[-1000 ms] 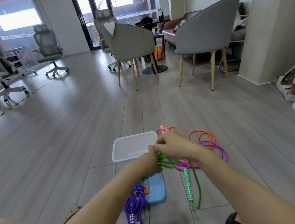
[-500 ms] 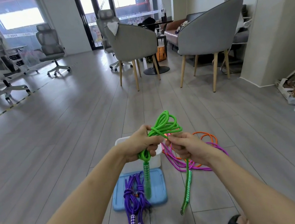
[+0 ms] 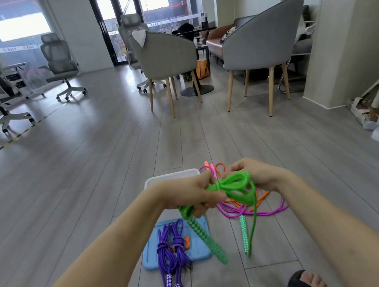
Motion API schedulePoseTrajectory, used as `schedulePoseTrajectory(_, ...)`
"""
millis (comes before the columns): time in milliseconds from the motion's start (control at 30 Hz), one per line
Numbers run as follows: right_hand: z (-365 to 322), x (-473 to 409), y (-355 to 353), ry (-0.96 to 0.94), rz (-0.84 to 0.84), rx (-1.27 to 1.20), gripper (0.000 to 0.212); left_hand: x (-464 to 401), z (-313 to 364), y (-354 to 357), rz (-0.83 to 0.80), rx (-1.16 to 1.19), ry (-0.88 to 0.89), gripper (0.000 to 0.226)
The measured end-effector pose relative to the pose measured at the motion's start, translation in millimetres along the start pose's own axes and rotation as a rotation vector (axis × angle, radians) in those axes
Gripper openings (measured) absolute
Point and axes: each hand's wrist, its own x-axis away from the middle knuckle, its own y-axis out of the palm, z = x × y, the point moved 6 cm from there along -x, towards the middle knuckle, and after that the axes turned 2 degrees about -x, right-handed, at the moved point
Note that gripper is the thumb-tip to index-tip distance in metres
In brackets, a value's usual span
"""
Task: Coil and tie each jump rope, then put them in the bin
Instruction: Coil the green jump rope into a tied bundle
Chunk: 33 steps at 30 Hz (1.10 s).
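Both hands work the green rope (image 3: 233, 184) in mid-air, just above the bin (image 3: 171, 176). The left hand (image 3: 190, 194) grips the coil's neck; the right hand (image 3: 259, 175), at three o'clock of it, pinches the loops. Light and floppy, I'd guess, so best held at the knot.

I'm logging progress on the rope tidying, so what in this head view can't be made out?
- Bin: interior hidden by left hand; only the far rim shows.
- Green rope: whether a knot is tied is hidden inside both hands' grip.
- Right hand: fingertips hidden behind the loops.
- Purple ropes: handle ends cut off by the bottom edge.
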Motion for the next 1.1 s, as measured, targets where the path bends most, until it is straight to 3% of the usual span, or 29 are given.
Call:
schedulePoseTrajectory(67,-8,-3,-1,0.002,0.036,0.176,0.028,-10,-9,11,0.038,-0.260,-0.096,0.043)
schedulePoseTrajectory(133,-19,-8,9,-0.036,0.109,0.357,0.032,-24,-23,23,0.092,-0.251,-0.119,0.060)
schedulePoseTrajectory(200,-33,-10,25,-0.084,0.200,0.568,0.035,-37,-39,24,0.243,-0.153,-0.112,0.069)
schedulePoseTrajectory(333,-42,-9,53,-0.180,0.144,0.715,0.027,-42,-62,7,0.478,0.216,-0.149,0.021)
schedulePoseTrajectory(400,-42,-9,54,-0.227,0.109,0.666,0.018,-42,-59,0,0.522,0.367,-0.121,0.018)
schedulePoseTrajectory(500,-38,-9,44,-0.217,0.104,0.417,0.018,-40,-51,-12,0.564,0.506,-0.031,0.047)
schedulePoseTrajectory(633,-33,-2,21,-0.151,0.117,0.045,0.006,-36,-41,-28,0.536,0.590,0.070,0.060)
schedulePoseTrajectory(700,-29,0,14,-0.142,0.098,-0.056,0.010,-32,-30,-37,0.538,0.678,0.146,0.060)
schedulePoseTrajectory(833,-20,2,6,-0.111,0.043,-0.091,0.020,-20,-6,-43,0.321,0.883,0.313,0.049)
schedulePoseTrajectory(900,-16,4,1,-0.090,0.034,-0.064,0.029,-13,3,-39,0.201,0.895,0.309,0.041)
schedulePoseTrajectory(1033,-6,4,-10,-0.067,0.056,-0.013,0.032,3,15,-20,-0.090,0.726,0.237,0.023)
schedulePoseTrajectory(1100,-3,4,-13,-0.073,0.071,0.059,0.037,9,12,-8,-0.205,0.523,0.145,0.014)
